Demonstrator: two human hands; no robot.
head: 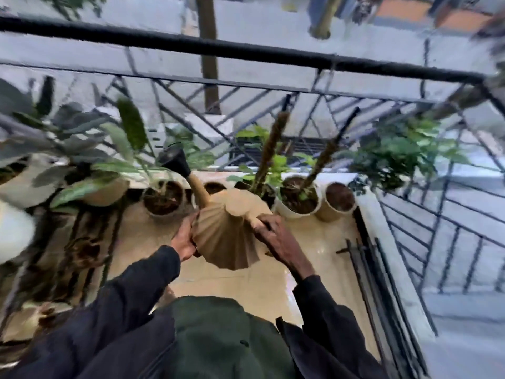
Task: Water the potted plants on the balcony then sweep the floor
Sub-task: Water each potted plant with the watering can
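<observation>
Two hands — left hand, right hand — grip the watering can.

Both dark-sleeved arms reach forward, elbows bent. Left hand cups the watering can at its side; right hand grips its handle.

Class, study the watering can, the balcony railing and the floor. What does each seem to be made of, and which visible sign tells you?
Watering can: probably plastic, matte tan; sharp moulded pleats, no shine. Railing: likely metal painted black; thin straight bars joined in diagonals. Floor: glazed tile or polished stone, cream; glossy reflections, though blur hides any joints.
</observation>
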